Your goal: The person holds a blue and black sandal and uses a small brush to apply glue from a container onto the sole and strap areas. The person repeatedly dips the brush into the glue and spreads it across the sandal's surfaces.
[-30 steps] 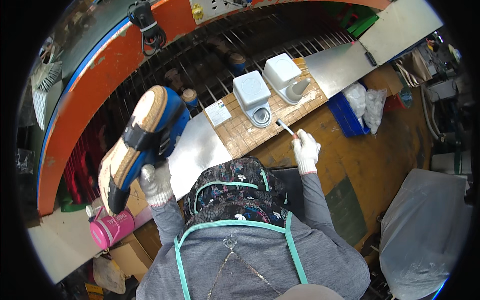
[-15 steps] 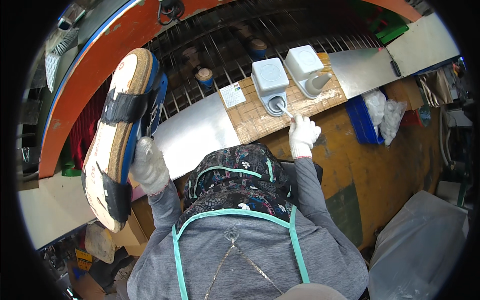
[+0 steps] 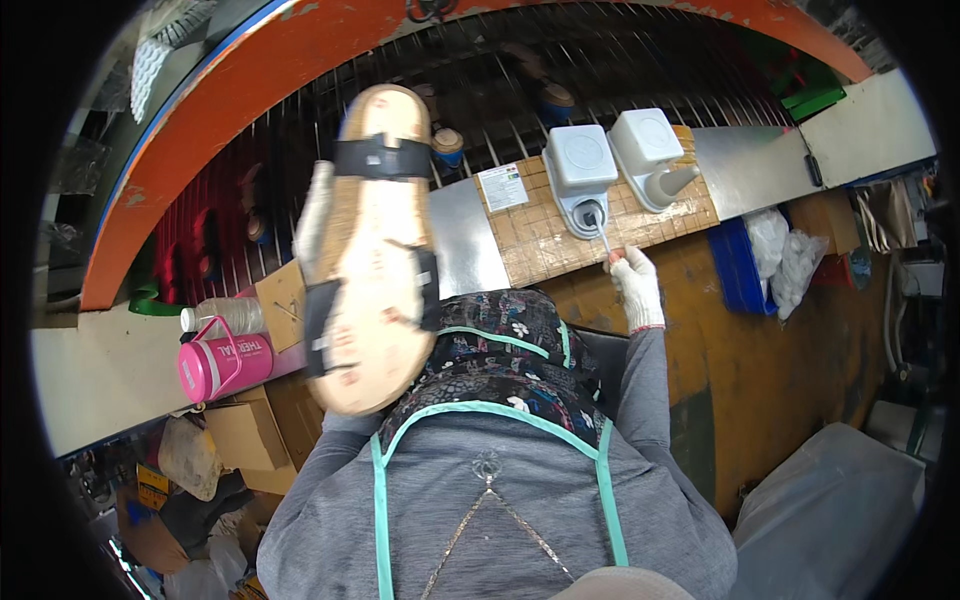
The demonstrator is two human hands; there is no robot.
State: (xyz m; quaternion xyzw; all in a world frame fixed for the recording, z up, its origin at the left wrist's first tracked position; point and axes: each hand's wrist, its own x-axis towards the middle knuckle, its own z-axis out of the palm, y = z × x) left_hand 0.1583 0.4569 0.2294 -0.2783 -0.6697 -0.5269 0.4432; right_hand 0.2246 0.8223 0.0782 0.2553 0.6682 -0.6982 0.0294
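My left hand (image 3: 315,222), in a white knitted glove, grips a sandal (image 3: 366,270) from behind, so most of its fingers are hidden. The sandal stands upright on end, its light insole side toward me, with black straps across and a cork-coloured edge. My gloved right hand (image 3: 636,286) pinches the thin handle of a brush (image 3: 603,236). The brush's other end dips into the small round cup of a white dispenser bottle (image 3: 581,158). Beside it stands a second white dispenser (image 3: 642,135) with a grey cone over its cup.
Both dispensers stand on a taped brown board (image 3: 535,245). Behind it runs a conveyor of metal rods (image 3: 500,110) carrying several shoe lasts, under an orange arch (image 3: 200,130). A pink thermal jug (image 3: 225,362) lies at left beside a clear bottle (image 3: 240,317). A blue bin (image 3: 737,268) hangs at right.
My left hand has moved right and turned the sandal, so its insole now faces me and the pink jug shows. The brush stays in the cup, its handle now steeper.
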